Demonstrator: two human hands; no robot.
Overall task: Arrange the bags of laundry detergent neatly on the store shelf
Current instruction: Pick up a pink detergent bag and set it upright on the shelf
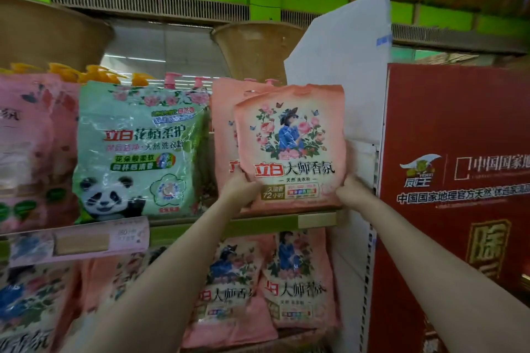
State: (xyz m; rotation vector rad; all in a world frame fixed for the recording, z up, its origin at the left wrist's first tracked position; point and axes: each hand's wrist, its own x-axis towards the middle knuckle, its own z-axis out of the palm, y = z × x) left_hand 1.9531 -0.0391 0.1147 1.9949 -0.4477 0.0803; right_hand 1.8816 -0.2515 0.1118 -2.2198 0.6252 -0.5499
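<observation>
A pink detergent bag (291,146) with a flower picture stands upright at the right end of the upper shelf (258,222). My left hand (239,188) grips its lower left corner. My right hand (351,190) holds its lower right corner. Behind it stands another pink bag (222,135), mostly hidden. To the left sits a green bag with a panda (137,152). More pink bags (31,152) fill the far left of the shelf.
A large red carton (456,180) stands right of the shelf's white end panel (344,66). The lower shelf holds several pink bags (298,281), some leaning. Pump bottle tops (172,79) show behind the upper row. A price label (83,243) hangs on the shelf edge.
</observation>
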